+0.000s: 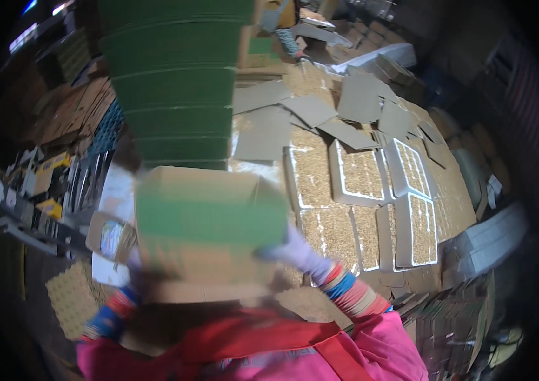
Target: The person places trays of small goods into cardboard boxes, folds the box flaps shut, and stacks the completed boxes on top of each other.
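A cardboard box (207, 238) with a broad green band is held up in front of my chest, blurred by motion. My right hand (288, 250), in a pale purple glove, grips its right side. At the box's left side is my left hand (135, 264), mostly hidden behind or beside it, pressed against the cardboard. Beyond the box rises a tall stack of green cardboard boxes (179, 95). To the right, white-rimmed trays (364, 176) filled with tan grain-like material lie side by side, some tilted upon others. Flat grey cardboard sheets (262, 135) lie over part of them.
A small open carton (110, 238) stands left of the held box, with an egg tray (72, 295) below it. Flattened cardboard (455, 324) is stacked at lower right. At the top, another person's patterned sleeve (288, 43) reaches toward the table.
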### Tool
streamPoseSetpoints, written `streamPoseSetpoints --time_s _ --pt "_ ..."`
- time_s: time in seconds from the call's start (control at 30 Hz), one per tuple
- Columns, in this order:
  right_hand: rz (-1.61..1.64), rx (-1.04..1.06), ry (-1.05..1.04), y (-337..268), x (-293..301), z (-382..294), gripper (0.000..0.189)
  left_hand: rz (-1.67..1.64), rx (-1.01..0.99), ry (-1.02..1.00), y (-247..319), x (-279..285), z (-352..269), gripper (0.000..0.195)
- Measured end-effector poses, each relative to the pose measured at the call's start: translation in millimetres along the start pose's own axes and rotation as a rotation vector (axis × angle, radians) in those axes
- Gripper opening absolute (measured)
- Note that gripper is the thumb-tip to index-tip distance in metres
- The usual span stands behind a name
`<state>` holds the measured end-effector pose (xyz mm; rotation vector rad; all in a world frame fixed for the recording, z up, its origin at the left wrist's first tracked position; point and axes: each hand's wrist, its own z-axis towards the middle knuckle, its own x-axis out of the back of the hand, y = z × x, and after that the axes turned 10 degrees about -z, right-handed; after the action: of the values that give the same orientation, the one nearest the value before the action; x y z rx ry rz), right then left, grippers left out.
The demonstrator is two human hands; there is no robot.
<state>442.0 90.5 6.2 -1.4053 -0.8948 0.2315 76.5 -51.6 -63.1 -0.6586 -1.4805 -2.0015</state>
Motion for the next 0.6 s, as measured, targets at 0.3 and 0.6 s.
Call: streamPoseSetpoints --time_s 0.3,0.6 --pt "-0.879 0.299 -0.159 90.0 64.4 -9.8 0.075 -0.393 0.313 0.314 40.4 -21.0 61.4 0.056" --pt "-0.955 -1.325 0.795 161.1 322.5 44.9 0.084 -0.281 0.408 0.251 30.2 -20.2 68.3 0.07"
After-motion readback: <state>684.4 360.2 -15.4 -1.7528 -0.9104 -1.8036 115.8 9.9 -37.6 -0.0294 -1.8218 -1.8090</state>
